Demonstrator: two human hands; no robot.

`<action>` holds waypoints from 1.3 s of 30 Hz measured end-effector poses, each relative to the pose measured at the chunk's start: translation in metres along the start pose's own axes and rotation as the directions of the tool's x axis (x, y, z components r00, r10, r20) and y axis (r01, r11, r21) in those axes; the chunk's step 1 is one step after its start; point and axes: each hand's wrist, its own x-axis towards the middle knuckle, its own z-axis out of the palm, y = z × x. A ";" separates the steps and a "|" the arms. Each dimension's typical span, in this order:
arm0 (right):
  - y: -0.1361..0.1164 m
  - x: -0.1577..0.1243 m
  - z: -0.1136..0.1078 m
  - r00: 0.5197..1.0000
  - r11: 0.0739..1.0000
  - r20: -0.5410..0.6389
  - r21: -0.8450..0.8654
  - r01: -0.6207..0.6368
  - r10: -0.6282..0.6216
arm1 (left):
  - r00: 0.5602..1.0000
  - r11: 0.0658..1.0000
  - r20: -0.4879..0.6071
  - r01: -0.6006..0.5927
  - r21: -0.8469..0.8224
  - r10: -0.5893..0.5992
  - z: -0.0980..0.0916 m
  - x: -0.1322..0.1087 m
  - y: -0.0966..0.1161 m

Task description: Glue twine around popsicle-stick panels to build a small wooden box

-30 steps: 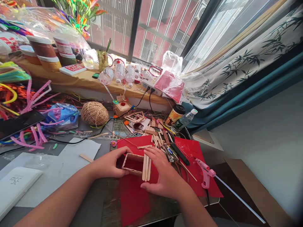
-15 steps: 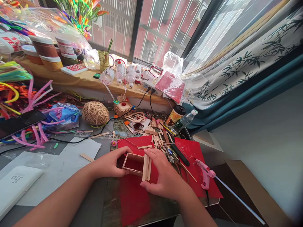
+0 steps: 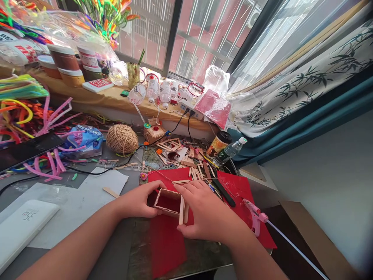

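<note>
A small open wooden box frame [image 3: 167, 212], built of popsicle sticks, is held over a red sheet [image 3: 169, 252]. My left hand [image 3: 142, 201] grips its left end, thumb at the near side and fingers at the far side. At the box's right end, my right hand [image 3: 202, 210] holds a panel of popsicle sticks [image 3: 182, 210] upright between thumb and fingers. The panel stands against or very close to that end; whether it touches all along, I cannot tell. Through the open frame the red sheet shows.
A pink glue gun [image 3: 255, 217] with a long glue stick lies at the right. Loose popsicle sticks [image 3: 195, 167] and black-handled scissors [image 3: 224, 192] lie behind my hands. Further back are a twine ball [image 3: 122, 140], a water bottle [image 3: 230, 151] and a white power bank [image 3: 27, 219] at left.
My right hand has turned the stick panel more edge-on and brought it closer against the box's right end. My left hand keeps its hold. The view has shifted slightly.
</note>
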 end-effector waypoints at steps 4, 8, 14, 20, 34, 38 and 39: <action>0.000 0.002 0.002 1.000 1.000 0.008 -0.014 0.004 -0.004 | 1.000 1.000 -0.002 -0.004 -0.014 0.004 0.000 0.001 -0.001; 0.000 0.002 0.001 1.000 1.000 -0.001 -0.019 0.006 -0.006 | 1.000 1.000 -0.001 0.006 -0.016 -0.006 0.000 0.001 -0.003; 0.007 -0.006 0.001 0.998 0.999 -0.070 0.032 -0.002 0.005 | 1.000 0.999 0.001 -0.014 -0.036 0.014 0.000 0.000 -0.003; 0.022 -0.030 0.034 0.977 0.958 -0.144 0.264 -0.112 0.154 | 1.000 0.999 0.009 -0.003 -0.032 0.003 -0.001 0.000 -0.001; 0.033 -0.028 0.064 0.971 0.933 -0.196 0.354 -0.064 0.141 | 1.000 0.999 -0.009 0.011 0.050 -0.010 0.000 0.002 0.000; 0.032 -0.028 0.061 0.970 0.937 -0.204 0.346 -0.057 0.135 | 1.000 0.999 -0.004 0.006 0.045 -0.006 0.000 0.002 0.000; 0.032 -0.028 0.060 0.969 0.936 -0.204 0.347 -0.061 0.139 | 1.000 0.999 -0.002 0.006 0.042 -0.006 0.000 0.001 0.001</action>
